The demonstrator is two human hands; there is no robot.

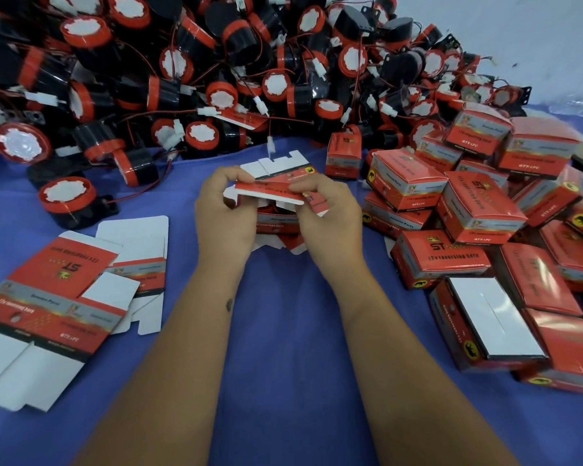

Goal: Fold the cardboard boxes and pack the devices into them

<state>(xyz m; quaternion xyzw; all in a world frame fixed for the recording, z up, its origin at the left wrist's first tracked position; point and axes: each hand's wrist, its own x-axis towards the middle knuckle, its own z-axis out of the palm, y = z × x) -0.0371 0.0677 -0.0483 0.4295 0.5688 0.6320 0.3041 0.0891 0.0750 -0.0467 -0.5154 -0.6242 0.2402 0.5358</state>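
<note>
- Midway across the blue-covered counter [283, 331], a person's two hands work a red-and-white box [276, 191], raised a little above the cloth at the centre of the scene.
- Left hand [221, 210] pinches the near-left edge of the carton, thumb on top and fingers curled beneath; right hand [327, 213] grips the right end, fingertips pressing the printed flap down.
- White tabs at the carton's far end stand open, so by appearance the box is only half formed; something dark shows beneath the flap, though whether a device already sits inside cannot be told.
- Behind the hands rises a heap of black-and-red devices [196, 72], wires and white plugs tangled through it.
- To the left lie flat cartons [64, 297], printed side up, awaiting folding; to the right, packed boxes [468, 210] are piled loosely, touching and leaning on one another.
- Likely trouble: press a flap before its tab lines up and the thin card may crease or tear.
- One trailing wire with a plug [270, 144] hangs just beyond the open end, where it could snag a flap.
- Loosely stacked finished boxes could slide if bumped by the right forearm.
</note>
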